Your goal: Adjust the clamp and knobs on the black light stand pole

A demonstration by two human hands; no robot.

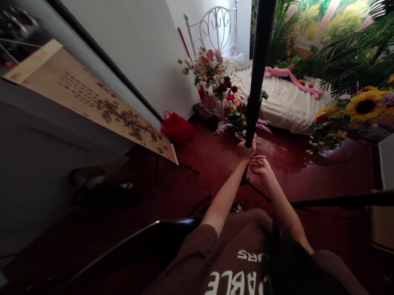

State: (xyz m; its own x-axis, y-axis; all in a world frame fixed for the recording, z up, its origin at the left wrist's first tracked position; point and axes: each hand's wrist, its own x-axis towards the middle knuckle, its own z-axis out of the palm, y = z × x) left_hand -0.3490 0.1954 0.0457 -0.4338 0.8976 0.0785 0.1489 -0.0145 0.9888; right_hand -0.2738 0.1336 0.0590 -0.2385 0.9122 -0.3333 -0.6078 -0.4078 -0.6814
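A thick black pole (pixel 260 54) stands upright in front of me, with a small knob on its right side. My left hand (pixel 246 149) is wrapped round the pole's lower part, below that knob. Close beside it on the right, my right hand (pixel 258 164) has its fingers curled near the pole. Whatever those fingers hold, if anything, is too small to make out. Thin dark stand legs spread over the red floor (pixel 198 187) below my hands.
A long scroll with painted trees (pixel 119 117) slants across the left. Near it sits a red bag (pixel 177 127). Ahead are flower bouquets (pixel 210 62) and a bed with cream bedding (pixel 285 99). Sunflowers (pixel 365 105) and palm leaves are at right, above another dark pole (pixel 349 201).
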